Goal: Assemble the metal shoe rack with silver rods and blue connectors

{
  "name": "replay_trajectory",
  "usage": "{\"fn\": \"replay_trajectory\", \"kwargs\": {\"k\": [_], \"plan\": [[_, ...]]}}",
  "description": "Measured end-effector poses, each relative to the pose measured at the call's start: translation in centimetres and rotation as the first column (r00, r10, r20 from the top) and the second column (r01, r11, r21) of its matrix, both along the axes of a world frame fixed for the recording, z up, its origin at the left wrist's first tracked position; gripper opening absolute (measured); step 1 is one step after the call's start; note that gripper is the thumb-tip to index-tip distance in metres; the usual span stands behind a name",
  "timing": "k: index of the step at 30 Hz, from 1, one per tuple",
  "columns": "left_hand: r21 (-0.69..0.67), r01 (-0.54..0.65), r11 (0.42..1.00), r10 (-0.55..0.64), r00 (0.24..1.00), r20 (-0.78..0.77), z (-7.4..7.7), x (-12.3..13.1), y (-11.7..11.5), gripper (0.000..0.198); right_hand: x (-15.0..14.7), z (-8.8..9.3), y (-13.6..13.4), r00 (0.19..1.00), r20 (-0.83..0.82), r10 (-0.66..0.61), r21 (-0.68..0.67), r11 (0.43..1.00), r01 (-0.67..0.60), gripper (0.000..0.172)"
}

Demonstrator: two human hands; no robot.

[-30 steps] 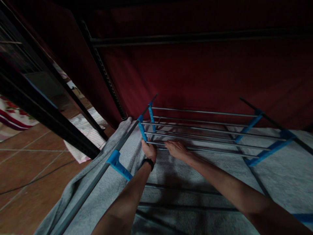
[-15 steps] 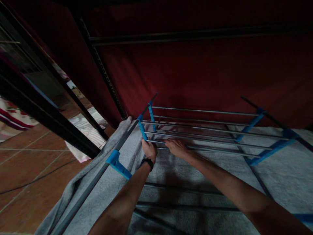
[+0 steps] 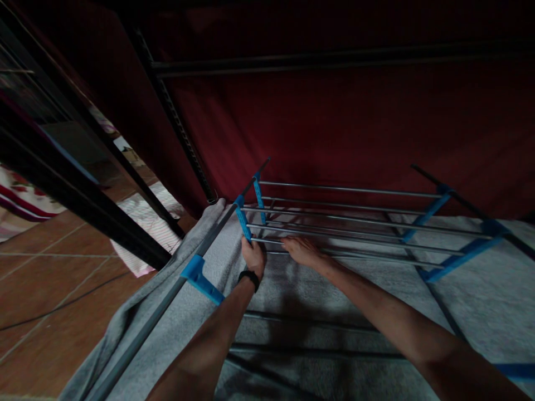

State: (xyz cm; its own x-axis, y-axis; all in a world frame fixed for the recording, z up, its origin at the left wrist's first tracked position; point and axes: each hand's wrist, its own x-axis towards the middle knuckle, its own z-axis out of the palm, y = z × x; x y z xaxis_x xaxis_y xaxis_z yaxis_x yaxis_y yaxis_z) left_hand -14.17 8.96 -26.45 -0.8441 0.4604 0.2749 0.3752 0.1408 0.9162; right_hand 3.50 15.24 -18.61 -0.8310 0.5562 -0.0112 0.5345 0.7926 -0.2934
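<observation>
A rack of grey metal tubes (image 3: 359, 220) with blue plastic brackets lies on a grey blanket. My left hand (image 3: 253, 257), a black band on its wrist, is closed around the lower end of a blue bracket (image 3: 243, 221), where a tube enters it. Close by on the right, my right hand (image 3: 300, 250) grips the same lower tube from above, its fingers curled over it. Another blue bracket (image 3: 203, 281) sits nearer me on the long side pole (image 3: 167, 309). The fingertips of my left hand are partly hidden behind the bracket.
The grey blanket (image 3: 351, 295) covers the surface under the rack. A dark red curtain (image 3: 334, 122) hangs behind it, crossed by a black metal bar (image 3: 313, 62). Black posts stand at the left, beyond which are a tiled floor (image 3: 50, 289) and a striped cloth (image 3: 137, 223).
My left wrist and forearm have shifted very slightly to the left. Both hands keep their hold, and the rack stays in almost the same place.
</observation>
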Motion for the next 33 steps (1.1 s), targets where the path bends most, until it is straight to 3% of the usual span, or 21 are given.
{"fn": "replay_trajectory", "kwargs": {"k": [13, 18, 22, 27, 30, 33], "plan": [[0.026, -0.075, 0.997, 0.075, 0.997, -0.012, -0.4, 0.5, 0.5, 0.012, -0.6, -0.8, 1.2, 0.999, -0.028, -0.016, -0.105, 0.994, 0.013, 0.037], [0.013, -0.099, 0.995, 0.100, 0.994, -0.036, -0.5, 0.4, 0.5, 0.009, -0.3, -0.2, 0.7, 1.000, 0.005, 0.003, -0.049, 0.999, -0.003, 0.036], [-0.009, -0.091, 0.996, 0.091, 0.996, -0.021, 0.4, 0.7, 0.4, 0.010, -0.2, 0.0, 0.3, 1.000, 0.009, -0.012, 0.007, 1.000, 0.012, 0.035], [-0.023, -0.036, 0.999, 0.036, 0.999, 0.030, 1.6, 0.8, 0.4, 0.010, 0.7, 0.2, 0.0, 0.994, -0.111, -0.009, 0.081, 0.997, 0.018, 0.037], [-0.097, -0.022, 0.995, 0.023, 1.000, 0.003, 1.5, 0.1, 0.6, 0.007, 2.6, 0.0, -1.0, 0.976, -0.201, 0.089, 0.248, 0.968, -0.037, 0.041], [-0.193, -0.002, 0.981, -0.005, 0.999, -0.036, 1.3, -0.5, 0.4, 0.010, 5.7, -1.0, -2.7, 0.962, -0.136, 0.236, 0.338, 0.924, -0.179, 0.038]]}}
